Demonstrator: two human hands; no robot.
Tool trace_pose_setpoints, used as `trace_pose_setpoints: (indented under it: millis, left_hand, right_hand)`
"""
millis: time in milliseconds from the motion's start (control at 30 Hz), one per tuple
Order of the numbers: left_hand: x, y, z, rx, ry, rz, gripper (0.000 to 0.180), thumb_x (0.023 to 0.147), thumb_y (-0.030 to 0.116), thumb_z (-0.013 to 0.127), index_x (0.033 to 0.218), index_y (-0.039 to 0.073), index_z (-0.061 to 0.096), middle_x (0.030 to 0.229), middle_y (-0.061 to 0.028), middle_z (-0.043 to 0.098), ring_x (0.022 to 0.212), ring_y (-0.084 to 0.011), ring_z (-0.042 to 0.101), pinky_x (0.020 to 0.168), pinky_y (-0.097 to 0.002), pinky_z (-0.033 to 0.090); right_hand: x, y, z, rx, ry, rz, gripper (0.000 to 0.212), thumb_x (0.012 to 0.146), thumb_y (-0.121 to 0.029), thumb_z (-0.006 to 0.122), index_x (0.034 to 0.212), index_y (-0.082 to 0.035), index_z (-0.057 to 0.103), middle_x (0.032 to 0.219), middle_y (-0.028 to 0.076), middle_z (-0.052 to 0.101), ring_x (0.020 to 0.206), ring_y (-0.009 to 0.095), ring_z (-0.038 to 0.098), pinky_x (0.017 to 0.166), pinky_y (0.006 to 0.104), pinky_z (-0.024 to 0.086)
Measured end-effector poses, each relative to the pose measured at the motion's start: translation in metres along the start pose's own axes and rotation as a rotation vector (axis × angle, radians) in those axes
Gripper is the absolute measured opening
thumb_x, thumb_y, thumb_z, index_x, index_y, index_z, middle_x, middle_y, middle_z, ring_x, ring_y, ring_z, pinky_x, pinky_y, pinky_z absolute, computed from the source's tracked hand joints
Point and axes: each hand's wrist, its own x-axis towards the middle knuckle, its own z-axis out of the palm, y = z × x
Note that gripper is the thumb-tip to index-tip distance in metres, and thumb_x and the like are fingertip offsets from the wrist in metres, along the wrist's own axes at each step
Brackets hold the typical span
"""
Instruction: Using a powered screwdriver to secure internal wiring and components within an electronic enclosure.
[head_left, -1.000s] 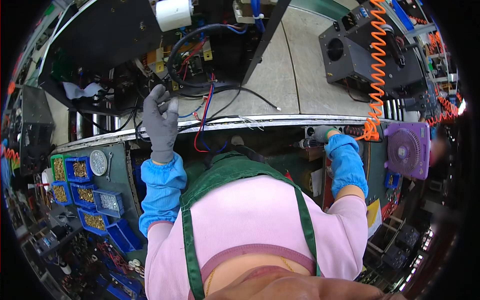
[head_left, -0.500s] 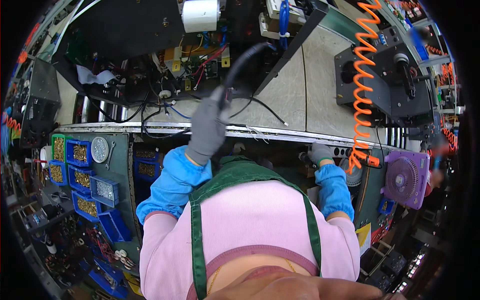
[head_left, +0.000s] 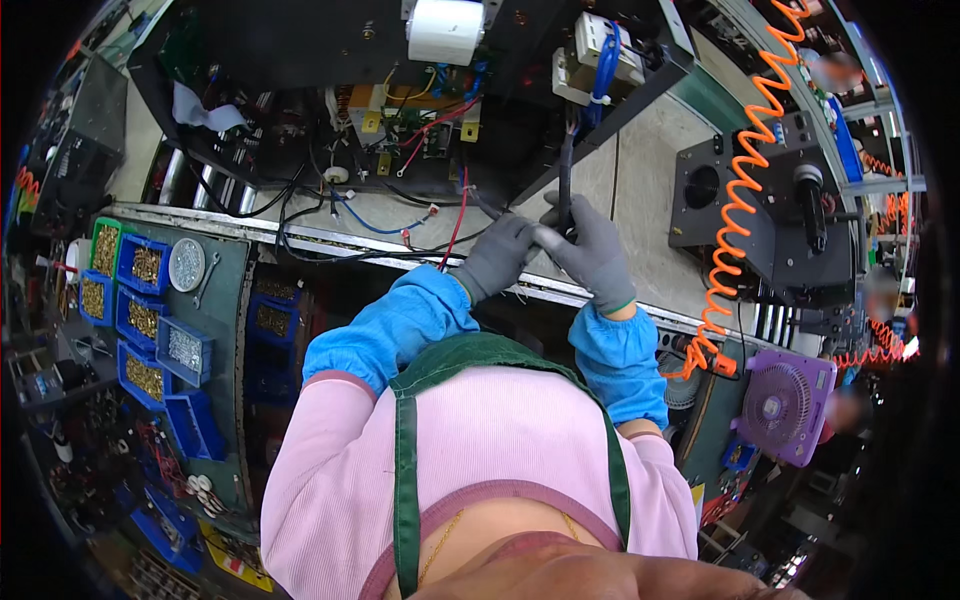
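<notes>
A thick black cable [head_left: 566, 175] hangs from beside the white transformer block [head_left: 600, 62] and runs down into my right hand [head_left: 598, 255]. The gloved right fingers are wrapped round it, in front of the black metal cabinet [head_left: 640, 105]. My left hand [head_left: 497, 260], also in a grey glove, is closed and its fingertips meet the right hand. What lies inside the left fingers is hidden. A red wire [head_left: 460, 220] and a dark cable pass close beside the left hand.
Inside the cabinet sit a circuit board [head_left: 432, 140] and a white cylinder [head_left: 445, 32]. Blue bins [head_left: 143, 318] of small metal parts stand at left. An orange coiled hose [head_left: 740, 215] hangs at right, near a black metal housing [head_left: 700, 220] and a purple fan [head_left: 785, 405].
My right hand has come up from below the bench edge and taken hold of the black cable. My left hand has moved right and down to meet it. The cable now hangs straighter.
</notes>
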Motion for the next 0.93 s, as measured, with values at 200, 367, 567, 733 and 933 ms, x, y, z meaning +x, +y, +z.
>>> trace_pose_setpoints:
  millis: [200, 367, 567, 733, 933]
  left_hand:
    - [-0.018, -0.012, -0.021, 0.269, 0.014, -0.114, 0.066, 0.072, 0.017, 0.065, 0.129, 0.003, 0.037, 0.139, -0.0194, 0.031, 0.131, -0.0390, 0.027, 0.106, -0.0462, 0.028]
    - [-0.034, -0.005, -0.024, 0.116, -0.309, -0.144, 0.068, 0.075, 0.025, 0.064, 0.131, -0.001, 0.036, 0.142, -0.0251, 0.026, 0.133, -0.0391, 0.025, 0.109, -0.0466, 0.023]
    - [-0.018, -0.014, -0.006, 0.432, -0.391, -0.129, 0.062, 0.076, 0.019, 0.058, 0.133, 0.003, 0.040, 0.149, -0.0176, 0.019, 0.138, -0.0316, 0.017, 0.111, -0.0480, 0.015]
    - [-0.021, -0.019, -0.004, 0.544, -0.404, -0.172, 0.057, 0.075, 0.020, 0.058, 0.129, 0.004, 0.046, 0.147, -0.0169, 0.024, 0.138, -0.0306, 0.020, 0.110, -0.0478, 0.020]
    - [-0.040, -0.012, -0.025, -0.343, -0.347, -0.577, 0.053, 0.076, 0.029, 0.061, 0.125, 0.014, 0.051, 0.143, -0.0150, 0.032, 0.134, -0.0323, 0.028, 0.104, -0.0485, 0.031]
  right_hand:
    - [0.005, 0.039, 0.011, -0.097, -0.105, -0.209, 0.022, 0.080, -0.014, 0.063, 0.097, -0.001, 0.062, 0.088, 0.013, 0.062, 0.080, 0.020, 0.060, 0.071, 0.0317, 0.047]
    - [0.011, 0.076, 0.023, -0.087, -0.213, -0.102, 0.022, 0.086, -0.016, 0.058, 0.103, -0.002, 0.062, 0.077, 0.009, 0.062, 0.067, 0.016, 0.059, 0.063, 0.0295, 0.047]
    - [0.052, 0.125, 0.046, -0.055, 0.083, 0.165, 0.030, 0.090, -0.026, 0.053, 0.104, 0.000, 0.057, 0.063, 0.008, 0.059, 0.050, 0.015, 0.056, 0.047, 0.0292, 0.044]
    - [0.068, 0.130, 0.060, 0.038, 0.086, 0.171, 0.033, 0.090, -0.029, 0.053, 0.092, 0.003, 0.056, 0.061, 0.011, 0.060, 0.049, 0.017, 0.056, 0.048, 0.0313, 0.044]
    - [0.071, 0.150, 0.053, 0.032, -0.036, 0.202, 0.042, 0.087, -0.040, 0.055, 0.096, 0.001, 0.059, 0.062, 0.013, 0.061, 0.048, 0.021, 0.057, 0.047, 0.0338, 0.046]
